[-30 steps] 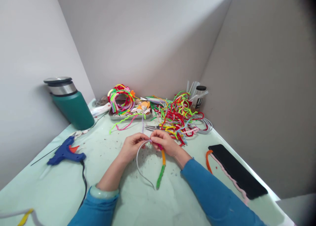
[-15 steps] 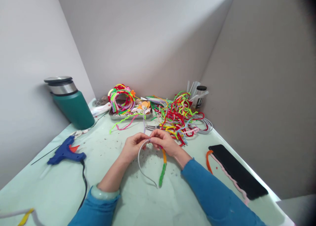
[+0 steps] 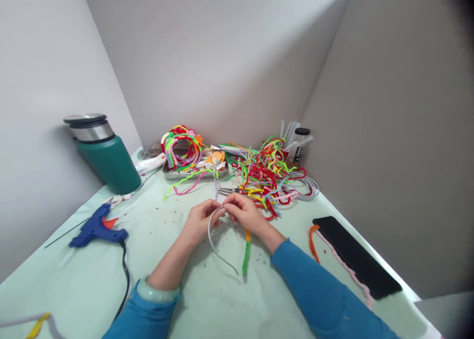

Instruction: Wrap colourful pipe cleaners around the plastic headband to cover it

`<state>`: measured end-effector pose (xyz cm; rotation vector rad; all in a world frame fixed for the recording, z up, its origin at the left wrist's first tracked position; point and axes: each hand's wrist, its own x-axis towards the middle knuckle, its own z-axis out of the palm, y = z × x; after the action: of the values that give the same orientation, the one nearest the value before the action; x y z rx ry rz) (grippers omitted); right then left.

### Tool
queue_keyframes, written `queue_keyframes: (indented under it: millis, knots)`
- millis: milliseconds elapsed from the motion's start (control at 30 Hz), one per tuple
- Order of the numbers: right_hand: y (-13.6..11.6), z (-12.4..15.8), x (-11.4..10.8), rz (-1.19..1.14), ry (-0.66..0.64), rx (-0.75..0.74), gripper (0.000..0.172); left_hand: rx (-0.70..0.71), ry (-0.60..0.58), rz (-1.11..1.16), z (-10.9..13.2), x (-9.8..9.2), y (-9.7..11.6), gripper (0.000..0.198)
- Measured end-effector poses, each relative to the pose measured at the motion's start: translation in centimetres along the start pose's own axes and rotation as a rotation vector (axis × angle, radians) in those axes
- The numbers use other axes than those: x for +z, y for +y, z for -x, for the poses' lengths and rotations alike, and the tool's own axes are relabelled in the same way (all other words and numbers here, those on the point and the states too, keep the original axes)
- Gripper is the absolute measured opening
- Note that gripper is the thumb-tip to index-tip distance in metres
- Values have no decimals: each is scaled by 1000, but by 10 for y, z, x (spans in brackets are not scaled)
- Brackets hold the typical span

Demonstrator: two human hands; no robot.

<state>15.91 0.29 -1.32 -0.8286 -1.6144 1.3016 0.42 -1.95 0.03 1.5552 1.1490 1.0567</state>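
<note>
Both hands meet at the top of a thin headband [image 3: 210, 238], whose left half is bare grey-white. Its right end is wrapped in green pipe cleaner [image 3: 246, 259] with orange above it. My left hand [image 3: 200, 219] pinches the band just left of its crown. Closed at the same spot from the right, my right hand [image 3: 244, 211] has thumb and fingers together on the band. A lilac pipe cleaner [image 3: 216, 183] rises from between the fingertips. The fingers hide how it meets the band.
A blue glue gun [image 3: 99, 229] and a green bottle [image 3: 111, 164] stand left. Behind are a metal tray [image 3: 192, 175] with wrapped headbands [image 3: 181, 149], scissors [image 3: 226, 191] and a pipe cleaner heap [image 3: 266, 173]. A black slab [image 3: 355, 257] lies right, beside orange and pink pipe cleaners.
The headband has turned slightly between the fingers, its lower ends now further apart and shifted right. My right hand has moved slightly left; both hands keep their hold.
</note>
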Motion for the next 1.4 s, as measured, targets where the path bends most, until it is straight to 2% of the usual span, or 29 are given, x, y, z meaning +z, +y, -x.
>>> queue_keyframes:
  millis: [100, 200, 633, 833, 1100, 1267, 1400]
  knots:
    - [-1, 0, -1, -30, -19, 21, 16, -10, 32, -35, 3, 0, 8, 32]
    - [-2, 1, -4, -53, -38, 25, 15, -16, 15, -19, 4, 0, 12, 31]
    - [0, 1, -7, -63, -61, 35, 17, -27, -46, 9, 0, -2, 1, 29]
    - [2, 1, -5, -85, -75, 28, 17, 9, -13, -31, 0, 1, -2, 29]
    - [2, 1, -6, 23, -74, -25, 19, -74, 68, -82, 0, -3, 2, 36]
    - [3, 1, -7, 86, -87, -36, 19, -133, 17, -71, -2, -6, -2, 37]
    - [2, 1, -8, 103, -81, -43, 17, -120, -38, -30, -3, -10, -5, 35]
